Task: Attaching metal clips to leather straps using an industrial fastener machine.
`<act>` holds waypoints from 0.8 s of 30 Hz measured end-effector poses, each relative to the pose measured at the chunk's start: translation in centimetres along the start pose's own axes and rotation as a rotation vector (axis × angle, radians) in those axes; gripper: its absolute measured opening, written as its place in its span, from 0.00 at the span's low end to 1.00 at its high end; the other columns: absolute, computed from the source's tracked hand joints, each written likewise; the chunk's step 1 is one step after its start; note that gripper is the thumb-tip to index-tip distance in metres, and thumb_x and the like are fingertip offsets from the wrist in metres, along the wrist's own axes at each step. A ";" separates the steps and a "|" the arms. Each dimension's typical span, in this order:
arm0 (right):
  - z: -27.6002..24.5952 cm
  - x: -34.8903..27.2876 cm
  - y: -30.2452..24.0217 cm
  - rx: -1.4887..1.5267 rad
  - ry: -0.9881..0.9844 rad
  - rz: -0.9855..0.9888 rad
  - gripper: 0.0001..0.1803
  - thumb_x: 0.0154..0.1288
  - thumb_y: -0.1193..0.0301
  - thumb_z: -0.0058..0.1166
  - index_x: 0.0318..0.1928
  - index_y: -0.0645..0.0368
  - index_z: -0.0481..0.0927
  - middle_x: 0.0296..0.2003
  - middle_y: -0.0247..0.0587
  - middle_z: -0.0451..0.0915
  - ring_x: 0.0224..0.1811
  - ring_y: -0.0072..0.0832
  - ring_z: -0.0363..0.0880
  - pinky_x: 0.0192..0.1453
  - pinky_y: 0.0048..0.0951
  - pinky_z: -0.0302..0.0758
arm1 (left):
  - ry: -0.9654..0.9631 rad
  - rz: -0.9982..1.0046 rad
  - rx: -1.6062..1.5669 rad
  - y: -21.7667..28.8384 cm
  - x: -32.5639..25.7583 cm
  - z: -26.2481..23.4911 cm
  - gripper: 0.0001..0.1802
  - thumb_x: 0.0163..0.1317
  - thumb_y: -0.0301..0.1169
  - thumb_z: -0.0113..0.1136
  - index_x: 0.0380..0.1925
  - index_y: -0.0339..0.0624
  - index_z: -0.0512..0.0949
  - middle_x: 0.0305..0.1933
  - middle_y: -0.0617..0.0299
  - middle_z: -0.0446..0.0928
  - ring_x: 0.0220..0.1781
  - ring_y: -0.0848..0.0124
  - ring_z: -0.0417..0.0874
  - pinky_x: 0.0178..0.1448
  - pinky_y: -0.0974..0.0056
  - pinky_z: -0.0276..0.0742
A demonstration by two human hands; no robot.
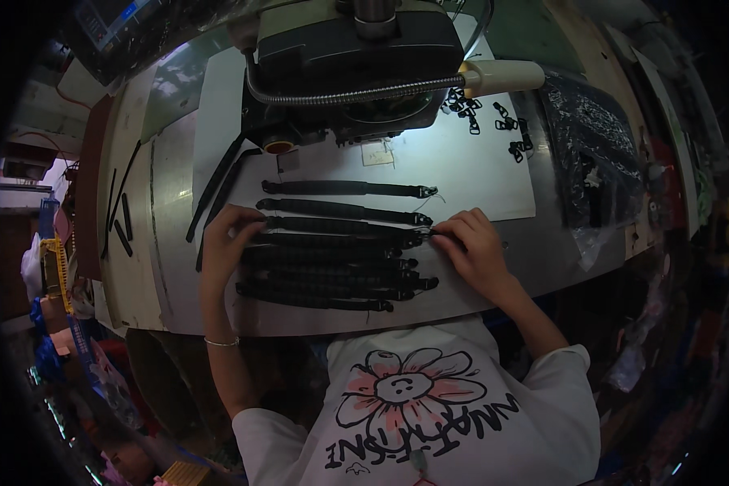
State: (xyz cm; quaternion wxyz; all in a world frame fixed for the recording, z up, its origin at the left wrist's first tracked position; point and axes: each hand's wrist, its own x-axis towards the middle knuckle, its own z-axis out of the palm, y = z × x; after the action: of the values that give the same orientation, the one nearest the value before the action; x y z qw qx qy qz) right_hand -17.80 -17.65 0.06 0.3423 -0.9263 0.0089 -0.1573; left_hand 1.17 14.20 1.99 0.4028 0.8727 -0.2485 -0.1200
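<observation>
Where the lower edge cuts in, a white shirt (454, 413) with a drawn flower, and both forearms rising from it toward a grey table (178, 267). On the left wrist, a thin bracelet (221, 342).

Just past the table's near edge, a row of black straps (332, 251) laid side by side, each running left to right — the nearest at the bottom of the stack, the farthest two lying apart on a white sheet (478, 174). Small clips at the right-hand ends of several.

Left hand (228, 239) pressed down on the left ends of the middle straps, fingers curled and bunched close together on the webbing. Right hand (471, 247) at the opposite ends, fingers drawn together, the tips pinching at the clip end of one strap about midway up the row; whether truly clamped or only touching, cannot tell.

Off to the left of the left hand, a few loose black strips (219, 182) slanting across the table, and shorter pieces nearer the table's left side.

Farther back, a dark sewing machine (356, 65) over the white sheet, with a ribbed metal gooseneck (340, 97) crossing it to a pale lamp head (502, 77). Right of that — a scatter of small black buckles (494, 121), then a clear plastic bag (591, 154) holding dark parts.
</observation>
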 end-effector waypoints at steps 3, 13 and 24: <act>-0.4 0.1 -0.6 0.130 -0.038 0.129 0.06 0.56 0.72 0.55 0.34 0.62 0.76 0.28 0.41 0.74 0.30 0.36 0.71 0.33 0.30 0.68 | 0.014 -0.129 -0.184 -0.7 -0.1 0.1 0.08 0.52 0.21 0.59 0.34 0.32 0.78 0.32 0.62 0.77 0.34 0.76 0.76 0.42 0.72 0.71; -1.3 0.9 -0.7 0.458 -0.219 0.462 0.09 0.65 0.70 0.47 0.35 0.65 0.74 0.25 0.40 0.74 0.25 0.25 0.70 0.32 0.26 0.68 | 0.005 -0.166 -0.398 -0.3 0.2 -0.5 0.09 0.58 0.25 0.57 0.39 0.32 0.78 0.36 0.62 0.79 0.36 0.78 0.76 0.44 0.75 0.70; 0.2 0.5 -0.2 -0.146 0.101 -0.153 0.07 0.52 0.77 0.58 0.33 0.61 0.76 0.27 0.37 0.73 0.28 0.31 0.72 0.28 0.28 0.71 | -0.038 -0.236 -0.251 -0.6 0.5 -0.1 0.12 0.62 0.30 0.52 0.37 0.31 0.79 0.31 0.61 0.80 0.33 0.77 0.77 0.42 0.73 0.70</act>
State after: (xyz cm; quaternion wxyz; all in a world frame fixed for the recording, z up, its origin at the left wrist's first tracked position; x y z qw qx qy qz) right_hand -17.25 -17.39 0.19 0.2599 -0.9376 -0.0334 -0.2284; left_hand 1.85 14.28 1.57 0.4870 0.8362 -0.1347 -0.2131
